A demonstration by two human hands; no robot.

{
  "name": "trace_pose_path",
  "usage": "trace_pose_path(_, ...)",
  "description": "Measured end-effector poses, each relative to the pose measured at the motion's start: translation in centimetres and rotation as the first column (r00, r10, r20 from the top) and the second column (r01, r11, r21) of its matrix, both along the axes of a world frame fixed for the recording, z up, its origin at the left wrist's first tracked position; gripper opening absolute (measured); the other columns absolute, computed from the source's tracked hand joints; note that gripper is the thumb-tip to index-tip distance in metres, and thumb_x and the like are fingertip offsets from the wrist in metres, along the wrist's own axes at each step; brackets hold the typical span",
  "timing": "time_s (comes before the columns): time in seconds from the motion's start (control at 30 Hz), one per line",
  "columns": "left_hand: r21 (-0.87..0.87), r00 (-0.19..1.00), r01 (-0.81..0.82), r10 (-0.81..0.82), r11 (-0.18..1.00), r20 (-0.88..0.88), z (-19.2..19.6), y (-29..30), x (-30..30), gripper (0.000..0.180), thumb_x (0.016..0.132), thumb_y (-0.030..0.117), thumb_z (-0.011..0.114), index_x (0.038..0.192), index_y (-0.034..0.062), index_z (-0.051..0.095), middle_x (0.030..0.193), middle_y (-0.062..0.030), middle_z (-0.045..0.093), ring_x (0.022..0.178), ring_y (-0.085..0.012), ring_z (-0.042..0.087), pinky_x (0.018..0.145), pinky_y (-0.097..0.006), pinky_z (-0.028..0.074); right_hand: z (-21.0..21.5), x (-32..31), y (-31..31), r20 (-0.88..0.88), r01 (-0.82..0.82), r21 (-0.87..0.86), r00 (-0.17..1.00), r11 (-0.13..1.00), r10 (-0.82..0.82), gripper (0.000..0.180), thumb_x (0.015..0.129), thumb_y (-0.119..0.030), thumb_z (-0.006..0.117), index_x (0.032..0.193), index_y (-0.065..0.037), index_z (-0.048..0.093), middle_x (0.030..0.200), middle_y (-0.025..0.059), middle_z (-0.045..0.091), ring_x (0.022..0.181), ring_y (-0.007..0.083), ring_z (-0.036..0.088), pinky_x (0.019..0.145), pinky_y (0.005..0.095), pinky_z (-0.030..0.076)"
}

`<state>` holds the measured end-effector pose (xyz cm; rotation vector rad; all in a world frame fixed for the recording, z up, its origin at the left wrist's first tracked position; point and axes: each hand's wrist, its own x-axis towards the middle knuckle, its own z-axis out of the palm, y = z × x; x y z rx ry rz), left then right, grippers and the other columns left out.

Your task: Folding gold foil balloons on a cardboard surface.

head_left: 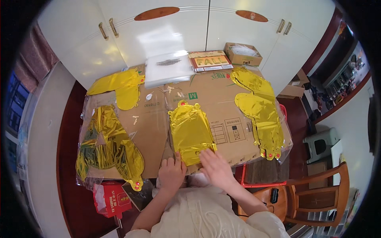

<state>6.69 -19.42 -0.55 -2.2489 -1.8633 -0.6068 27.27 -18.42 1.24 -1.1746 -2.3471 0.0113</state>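
A flat gold foil balloon [191,127], crinkled and with a fold across its near part, lies at the table's near middle. My left hand [173,172] is at its near left corner, fingers bent and the index fingertip on the foil edge; it seems to pinch that corner. My right hand [217,168] rests on the near right part, its fingers stretched out over the foil. Other flat gold balloons lie around: an angled one [127,85] at the far left, a large crumpled one [107,142] at the near left, and a long-limbed one [264,113] on the right.
Flattened cardboard [152,131] covers the tabletop. Clear plastic bags [168,69], a printed balloon package [210,60] and an open small box [243,54] stand along the white cabinet [170,31]. Small pale scraps [135,119] lie about. A wooden chair [317,194] stands right.
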Motion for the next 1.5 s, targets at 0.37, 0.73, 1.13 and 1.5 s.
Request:
trace_pose_path(0.37, -0.045, 1.000, -0.013, 0.013, 0.999, -0.013, 0.6, -0.2, 0.0, 0.040, 0.080, 0.023, 0.066, 0.115, 0.0038, 0.068, 0.075, -0.0086, 0.049, 0.075, -0.0268, 0.053, 0.058, -0.038, 0.047, -1.2, 0.0, 0.0, 0.202, 0.086, -0.097, 0.977, 0.992, -0.065, 0.071, 0.088, -0.052, 0.056, 0.134, 0.002, 0.052, 0.140, 0.0220, 0.048, 0.136, 0.0382, 0.038, 0.114, 0.0499, 0.026)
trace_pose_path(0.73, -0.125, 0.956, 0.289, -0.280, 0.949, 0.081, 0.5, -1.1, 1.2, 0.071, 0.083, 0.039, 0.067, 0.137, -0.0024, 0.045, 0.141, -0.0246, 0.042, 0.132, -0.0423, 0.039, 0.108, -0.053, 0.033, -1.2, 0.3, 0.2, 0.169, 0.053, -0.129, 0.985, 0.990, -0.030, 0.067, 0.087, -0.048, 0.060, 0.135, -0.002, 0.051, 0.141, 0.0205, 0.047, 0.135, 0.0368, 0.039, 0.112, 0.0531, 0.027)
trace_pose_path(1.13, -0.316, 0.935, 0.345, -0.355, 0.884, 0.026, 0.0, -0.7, 2.0, 0.093, 0.076, 0.067, 0.062, 0.143, 0.0054, 0.041, 0.148, -0.0294, 0.030, 0.139, -0.0485, 0.026, 0.112, -0.061, 0.019, -0.7, 3.2, 5.4, -0.439, -0.016, -0.729, 0.778, 0.684, -0.450, 0.038, 0.084, -0.004, 0.070, 0.117, -0.002, 0.050, 0.084, 0.0056, 0.062, 0.071, 0.0126, 0.058, 0.064, 0.0258, 0.048)
trace_pose_path(1.5, -0.314, 0.935, 0.307, -0.347, 0.898, -0.079, 0.1, -0.9, 2.2, 0.083, 0.073, 0.067, 0.064, 0.141, 0.0211, 0.048, 0.148, -0.0253, 0.033, 0.140, -0.0476, 0.022, 0.110, -0.066, 0.019, -0.8, 3.5, 7.1, -0.480, -0.310, -0.876, 0.633, 0.370, -0.607, 0.027, 0.087, -0.001, 0.066, 0.108, -0.006, 0.049, 0.083, 0.0035, 0.059, 0.060, 0.0076, 0.053, 0.047, 0.0209, 0.042)
